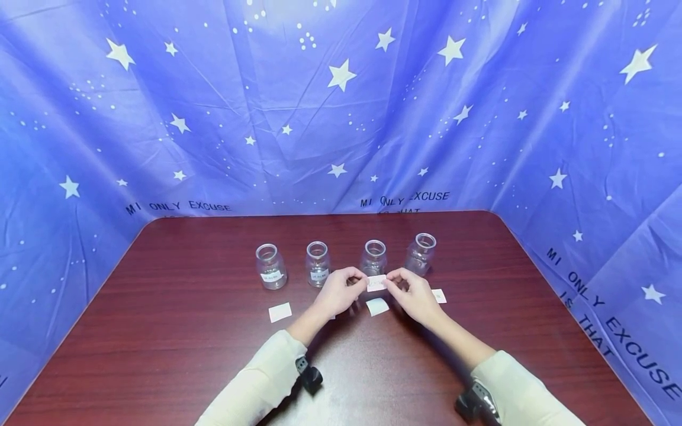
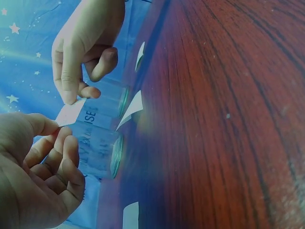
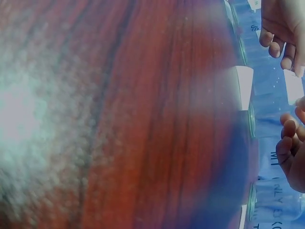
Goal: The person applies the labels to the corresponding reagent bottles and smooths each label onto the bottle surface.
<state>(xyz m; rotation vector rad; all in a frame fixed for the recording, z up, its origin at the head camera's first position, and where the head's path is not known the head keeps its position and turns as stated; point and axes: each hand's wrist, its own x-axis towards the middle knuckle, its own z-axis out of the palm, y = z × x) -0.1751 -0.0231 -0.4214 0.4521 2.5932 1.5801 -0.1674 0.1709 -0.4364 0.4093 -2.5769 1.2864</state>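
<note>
A small white label (image 1: 376,283) with printed writing is stretched between both hands. My left hand (image 1: 340,291) pinches its left edge between thumb and index finger. At its right edge my right hand (image 1: 414,294) pinches it the same way. Behind it stands a clear glass jar (image 1: 375,253), upright and uncapped, its lower part overlapped by the label in the head view. A curled piece of white paper (image 1: 378,306) lies on the table just below the hands. In the left wrist view the label (image 2: 71,112) hangs level with the jar's side.
Two glass jars on the left, the outer jar (image 1: 270,263) and its neighbour (image 1: 318,257), bear white labels. A fourth jar (image 1: 421,254) stands at the right. White paper pieces lie in front: one at left (image 1: 280,312), a printed one (image 1: 438,296) beside the right hand. A starry blue curtain (image 1: 341,118) surrounds the table (image 1: 160,331).
</note>
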